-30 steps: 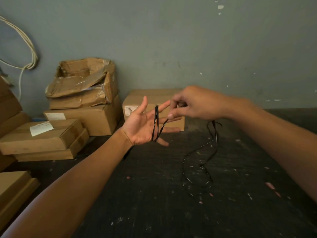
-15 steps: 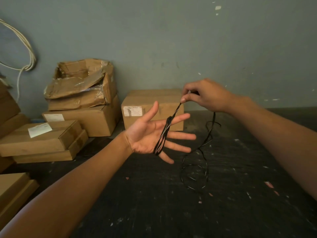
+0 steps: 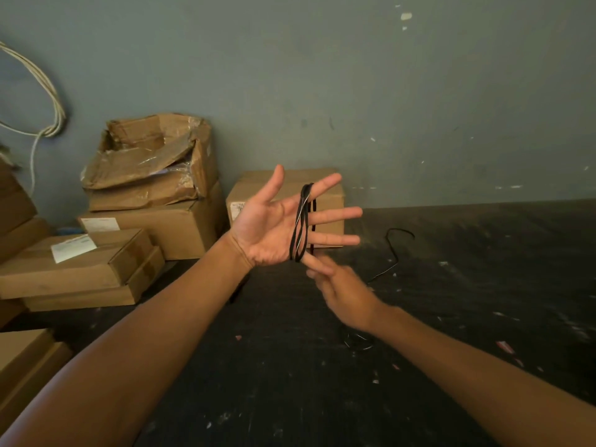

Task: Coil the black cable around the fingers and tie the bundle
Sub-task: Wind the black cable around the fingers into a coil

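At frame centre, one black cable (image 3: 300,221) loops about three times round the four spread fingers (image 3: 335,213) of the left hand (image 3: 271,230). The right hand (image 3: 346,293), just below, is blurred; its grip cannot be told. Slack trails on the dark surface (image 3: 483,285).

A dark, scuffed worktop (image 3: 338,398) is seen, flecked with pale scraps and specks. Cardboard boxes (image 3: 80,269) are stacked along its far left. One closed box (image 3: 329,201) is set at the far middle against the wall. Loose lengths of the black cable (image 3: 392,253) are laid on the surface right of centre.
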The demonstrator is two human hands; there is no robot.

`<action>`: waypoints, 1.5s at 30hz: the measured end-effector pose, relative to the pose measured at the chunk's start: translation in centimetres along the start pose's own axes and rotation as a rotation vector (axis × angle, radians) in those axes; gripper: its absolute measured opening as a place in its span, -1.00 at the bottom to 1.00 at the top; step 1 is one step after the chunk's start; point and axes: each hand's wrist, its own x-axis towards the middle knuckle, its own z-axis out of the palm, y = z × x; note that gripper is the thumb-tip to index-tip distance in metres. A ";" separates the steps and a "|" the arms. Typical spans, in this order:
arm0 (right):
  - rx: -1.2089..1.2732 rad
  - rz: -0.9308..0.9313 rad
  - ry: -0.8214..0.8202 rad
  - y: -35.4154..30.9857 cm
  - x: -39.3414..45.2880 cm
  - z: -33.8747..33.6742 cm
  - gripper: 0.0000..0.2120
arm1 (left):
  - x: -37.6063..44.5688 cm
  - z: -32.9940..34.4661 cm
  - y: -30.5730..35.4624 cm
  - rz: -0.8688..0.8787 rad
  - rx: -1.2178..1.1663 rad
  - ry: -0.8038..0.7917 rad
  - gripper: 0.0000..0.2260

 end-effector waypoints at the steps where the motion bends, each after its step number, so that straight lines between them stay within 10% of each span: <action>1: 0.011 -0.002 -0.023 -0.3 -0.2 0.4 -0.67 | 0.0 -0.1 0.0 0.015 -0.012 0.002 -0.27; 7: -0.070 0.031 -0.279 -2.7 -1.4 1.3 -0.72 | -0.2 -1.0 1.3 0.160 -0.025 0.097 -0.28; 25: -0.493 -0.147 -0.243 -8.9 1.4 -6.9 -0.73 | 0.0 -3.0 -1.2 0.075 -0.016 0.495 -0.22; 45: -0.345 -0.121 0.109 -5.0 5.6 -14.9 -0.84 | 0.7 0.4 -1.1 -0.182 0.019 0.092 -0.18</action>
